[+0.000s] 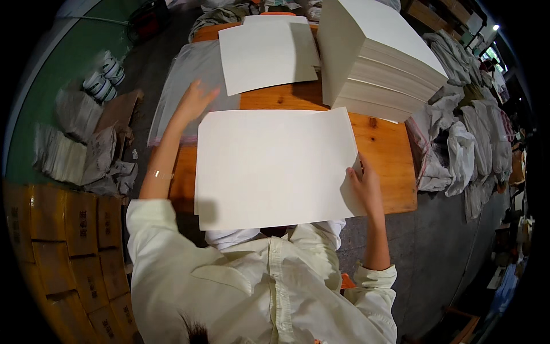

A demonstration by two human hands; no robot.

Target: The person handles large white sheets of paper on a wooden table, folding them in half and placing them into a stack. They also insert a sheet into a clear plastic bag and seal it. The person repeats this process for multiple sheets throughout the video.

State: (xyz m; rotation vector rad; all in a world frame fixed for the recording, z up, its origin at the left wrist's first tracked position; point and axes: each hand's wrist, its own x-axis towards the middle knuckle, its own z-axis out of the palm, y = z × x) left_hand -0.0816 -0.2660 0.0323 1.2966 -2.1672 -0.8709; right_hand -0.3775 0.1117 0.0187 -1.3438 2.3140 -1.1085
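While your right hand [367,186] grasps the sheets [275,166] at frame centre, your left hand [193,104], fingers spread and empty, hovers over the upper-left plastic [197,66]; held at one side only, the overhanging sheets could slide off the bench [392,186].

The sheets [272,166] are off-white, the stack [384,69] white on top with beige, dark-lined sides, and the table [389,189] orange-brown with dark knots. The plastic [195,69] is translucent grey with a pinkish edge. The shirt [229,286] is pale cream, the boxes [48,215] mustard-brown with dark print, the floor [424,246] grey.
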